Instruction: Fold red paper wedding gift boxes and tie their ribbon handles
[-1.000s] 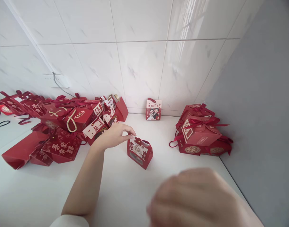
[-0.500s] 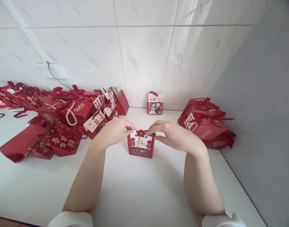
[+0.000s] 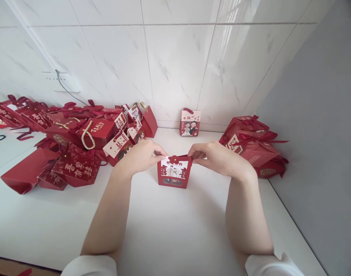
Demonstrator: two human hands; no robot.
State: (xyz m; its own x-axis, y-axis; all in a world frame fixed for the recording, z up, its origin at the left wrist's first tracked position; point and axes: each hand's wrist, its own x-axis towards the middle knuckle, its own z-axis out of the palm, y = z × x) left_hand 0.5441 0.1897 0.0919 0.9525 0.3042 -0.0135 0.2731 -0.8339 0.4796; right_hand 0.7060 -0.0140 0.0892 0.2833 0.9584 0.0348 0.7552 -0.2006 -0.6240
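Observation:
A small red gift box [image 3: 173, 171] stands upright on the white table in front of me. Its front has a white panel with a wedding couple, a flower-shaped piece at the top and an oval clear window low down. My left hand [image 3: 145, 156] pinches the box's upper left corner between thumb and fingers. At the upper right corner, my right hand [image 3: 214, 158] grips the edge with thumb and fingertips, the other fingers curled. What lies inside the window is too small to make out.
A pile of red gift boxes [image 3: 74, 165] with ribbons and rope handles fills the left. More red boxes [image 3: 253, 149] are stacked at the right by a grey panel [image 3: 316, 115]. One pink and red box [image 3: 189, 123] stands against the tiled wall. A cable [image 3: 66, 89] hangs from a socket.
My right hand has shifted from the top front of the box to its upper right corner, uncovering more of the front. The left hand stays at its corner. The view has tilted slightly.

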